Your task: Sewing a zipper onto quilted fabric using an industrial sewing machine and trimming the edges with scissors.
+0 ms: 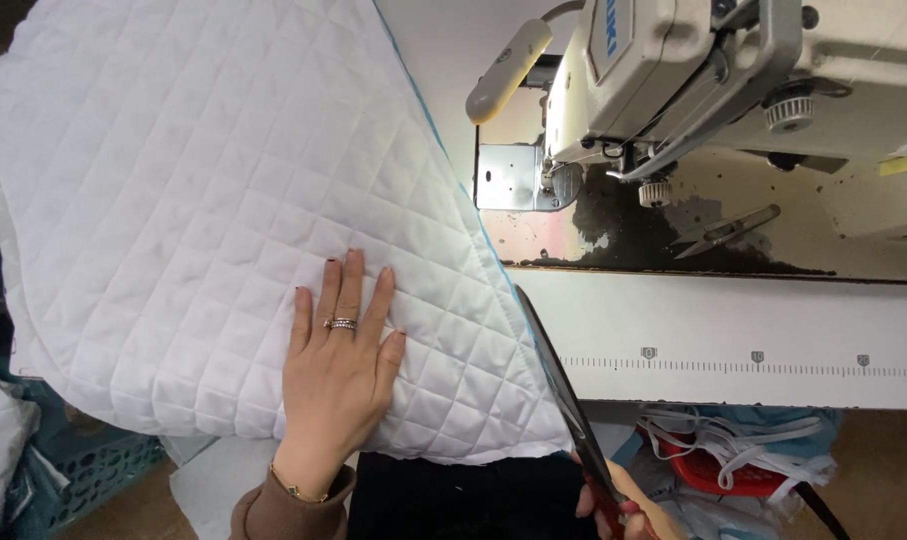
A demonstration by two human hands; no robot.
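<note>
Ok so the big white quilted fabric [224,200] is spread over the left end of the sewing table [734,330], w/ its near edge hanging off toward the person's lap. Left hand [339,360] is flat on it, fingers spread, palm down, not gripping anything, just pressing. Imo that's to keep the padded layers from sliding or bunching while the blade runs along the side. Right hand [614,505] is low at the bottom of frame, closed round the red handles of a long pair of scissors [564,395], blades pointing up and away along the right edge of the quilt, right where a thin blue strip shows on the border. Can't tell if the blades are biting in or just lying along the edge, they look nearly shut from here. The flat hand sits just beside the cut line, near enough to tension the cloth but clear of the blades. Sewing machine [674,80] is further back on the right, well apart from both hands, w/ small snips [724,232] lying on the bed under it. Basket w/ white straps [724,455] below the table edge, blue crate [94,470] low left.
</note>
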